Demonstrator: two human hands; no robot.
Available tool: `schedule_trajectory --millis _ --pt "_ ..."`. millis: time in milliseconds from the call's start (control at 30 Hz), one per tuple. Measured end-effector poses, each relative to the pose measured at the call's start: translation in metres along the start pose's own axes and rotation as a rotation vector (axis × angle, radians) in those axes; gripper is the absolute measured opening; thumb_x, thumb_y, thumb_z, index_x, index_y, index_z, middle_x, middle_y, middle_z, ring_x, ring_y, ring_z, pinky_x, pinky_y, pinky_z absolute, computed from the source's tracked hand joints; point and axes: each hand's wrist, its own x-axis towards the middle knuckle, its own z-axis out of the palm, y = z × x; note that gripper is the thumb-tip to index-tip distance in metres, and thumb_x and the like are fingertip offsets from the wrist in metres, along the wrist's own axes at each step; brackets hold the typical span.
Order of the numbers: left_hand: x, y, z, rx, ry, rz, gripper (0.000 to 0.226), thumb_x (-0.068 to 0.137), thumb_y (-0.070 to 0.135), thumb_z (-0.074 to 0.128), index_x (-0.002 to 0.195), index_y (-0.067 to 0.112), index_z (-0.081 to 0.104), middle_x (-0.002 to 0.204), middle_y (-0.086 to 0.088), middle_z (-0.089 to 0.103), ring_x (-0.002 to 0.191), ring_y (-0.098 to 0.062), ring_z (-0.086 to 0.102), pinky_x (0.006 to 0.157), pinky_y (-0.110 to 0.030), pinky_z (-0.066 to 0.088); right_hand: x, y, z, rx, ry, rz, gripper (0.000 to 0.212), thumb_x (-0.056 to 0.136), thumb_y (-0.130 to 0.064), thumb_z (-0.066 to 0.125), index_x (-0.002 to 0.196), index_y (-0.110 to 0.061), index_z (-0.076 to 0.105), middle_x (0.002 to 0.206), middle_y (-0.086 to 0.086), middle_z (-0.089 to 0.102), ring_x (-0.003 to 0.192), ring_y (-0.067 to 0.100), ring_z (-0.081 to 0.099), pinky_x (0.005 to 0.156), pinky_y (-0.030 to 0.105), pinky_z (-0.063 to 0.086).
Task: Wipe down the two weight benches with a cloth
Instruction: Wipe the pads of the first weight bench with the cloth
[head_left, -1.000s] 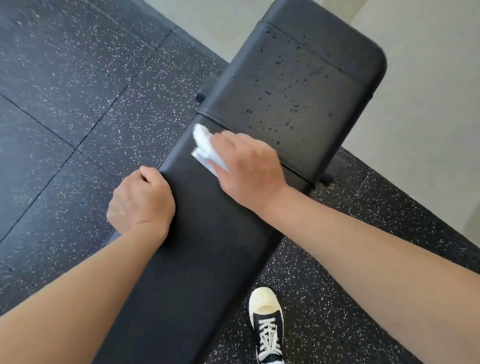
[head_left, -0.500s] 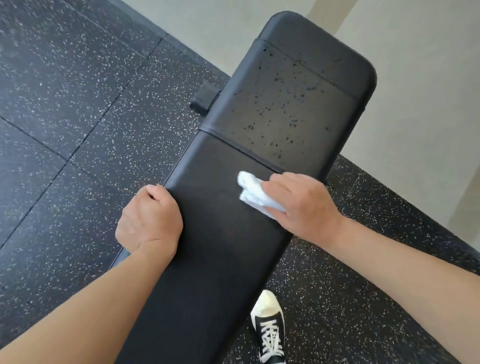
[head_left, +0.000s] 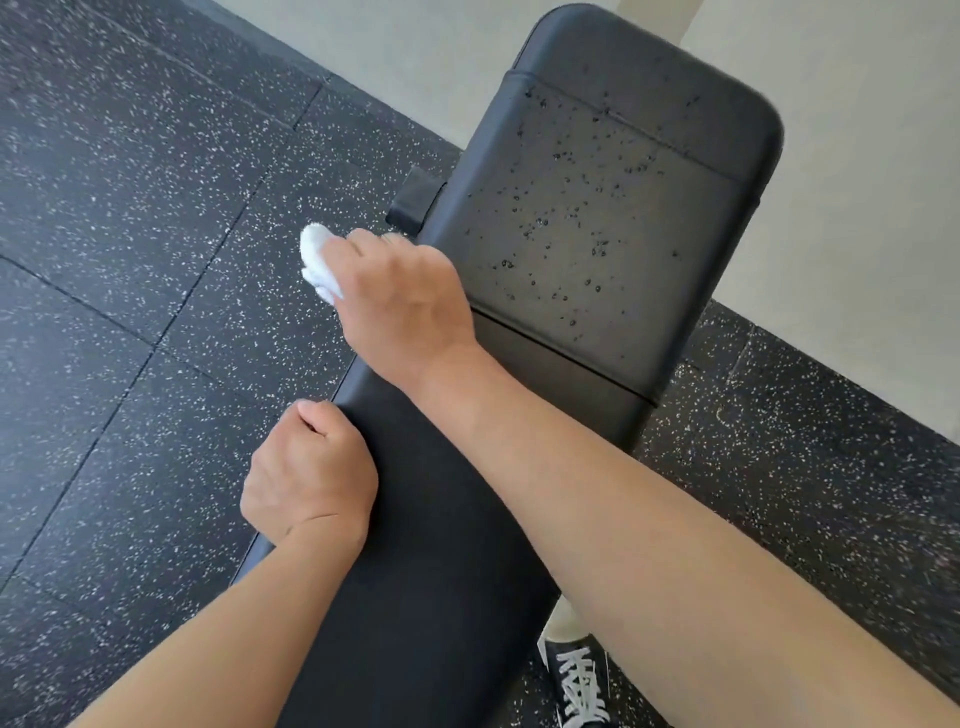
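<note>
Our right hand (head_left: 400, 306) grips the cloth (head_left: 318, 262) at the bench's (head_left: 441, 545) left edge w/ the droplet-covered pad (head_left: 587, 234) just up-right; left hand (head_left: 309, 475) fisted, empty.

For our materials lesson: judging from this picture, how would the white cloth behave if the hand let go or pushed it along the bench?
The white cloth bunches in the right hand, so it is probably floppy and light. Pushed over the droplets on the bench pad, it would likely drag, not roll.

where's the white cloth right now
In the head view, the white cloth is bunched in the right hand at the bench's left edge, just below the droplet-covered pad.
</note>
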Motion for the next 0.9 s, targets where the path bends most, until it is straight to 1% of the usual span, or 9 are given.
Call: schedule_trajectory --millis 100,167,267,400,500,567,633,733,900 --pt "0.0 -0.001 0.001 0.022 0.017 0.001 0.044 0.095 0.036 0.02 0.068 0.016 0.048 0.065 -0.002 0.046 0.073 -0.036 0.049 0.07 -0.04 0.034 -0.021 0.009 -0.011 0.215 0.106 -0.001 0.013 0.101 -0.027 0.06 0.111 -0.02 0.065 0.086 0.0 0.062 0.074 0.025 0.058 0.059 0.034 0.03" --pt "0.0 -0.002 0.002 0.019 0.022 0.012 0.043 0.094 0.037 0.019 0.068 0.016 0.046 0.064 -0.001 0.043 0.073 -0.036 0.048 0.07 -0.04 0.034 -0.054 0.025 -0.024 0.318 0.203 -0.042 0.013 0.103 -0.029 0.058 0.113 -0.024 0.053 0.076 0.005 0.058 0.066 0.028 0.053 0.055 0.038 0.033" --pt "0.001 -0.003 0.002 0.026 0.027 0.03 0.043 0.094 0.038 0.017 0.069 0.017 0.045 0.062 0.001 0.038 0.072 -0.036 0.047 0.071 -0.041 0.034 -0.123 0.081 -0.04 0.258 0.204 -0.062 0.017 0.106 -0.036 0.06 0.118 -0.025 0.062 0.073 0.003 0.051 0.064 0.028 0.051 0.054 0.042 0.043" --pt "0.0 -0.002 0.001 0.033 0.021 0.043 0.043 0.095 0.037 0.017 0.071 0.018 0.047 0.062 0.001 0.037 0.071 -0.036 0.047 0.069 -0.04 0.034 -0.191 0.136 -0.055 0.176 0.145 0.045 0.021 0.103 -0.032 0.066 0.102 -0.012 0.07 0.074 0.0 0.047 0.064 0.021 0.04 0.052 0.044 0.045" --pt "0.0 -0.001 0.0 0.023 0.014 0.036 0.041 0.096 0.035 0.019 0.072 0.019 0.048 0.062 0.001 0.036 0.072 -0.035 0.046 0.07 -0.04 0.033 -0.176 0.105 -0.044 0.115 0.203 0.124 0.019 0.105 -0.042 0.061 0.109 -0.024 0.058 0.075 -0.002 0.048 0.065 0.022 0.047 0.054 0.039 0.042" --pt "-0.001 -0.001 0.0 0.022 0.019 0.037 0.041 0.094 0.036 0.018 0.073 0.019 0.048 0.064 -0.002 0.037 0.074 -0.036 0.046 0.071 -0.041 0.034 -0.137 0.071 -0.03 0.094 0.208 0.156 0.025 0.106 -0.047 0.057 0.122 -0.028 0.061 0.076 -0.002 0.052 0.067 0.024 0.054 0.057 0.04 0.041" --pt "-0.001 0.0 0.0 0.02 0.018 0.035 0.041 0.093 0.036 0.017 0.073 0.019 0.048 0.064 -0.001 0.037 0.076 -0.035 0.047 0.072 -0.041 0.034 -0.091 0.032 -0.019 0.132 0.207 0.178 0.032 0.105 -0.043 0.059 0.128 -0.024 0.067 0.08 -0.001 0.058 0.07 0.026 0.058 0.058 0.042 0.043" --pt "0.0 -0.001 0.0 0.007 0.0 0.014 0.039 0.093 0.036 0.019 0.066 0.02 0.042 0.064 0.002 0.036 0.076 -0.035 0.046 0.073 -0.041 0.034 -0.053 -0.01 -0.01 0.121 0.115 0.153 0.023 0.098 -0.03 0.067 0.119 -0.022 0.07 0.087 -0.002 0.062 0.075 0.024 0.061 0.059 0.037 0.038" --pt "0.001 -0.001 -0.001 -0.018 0.004 0.033 0.038 0.096 0.036 0.022 0.076 0.02 0.05 0.082 -0.011 0.058 0.081 -0.036 0.049 0.075 -0.043 0.036 -0.125 -0.005 -0.027 0.318 0.131 0.023 0.02 0.101 -0.029 0.066 0.115 -0.017 0.073 0.079 0.003 0.056 0.068 0.027 0.053 0.057 0.042 0.041"
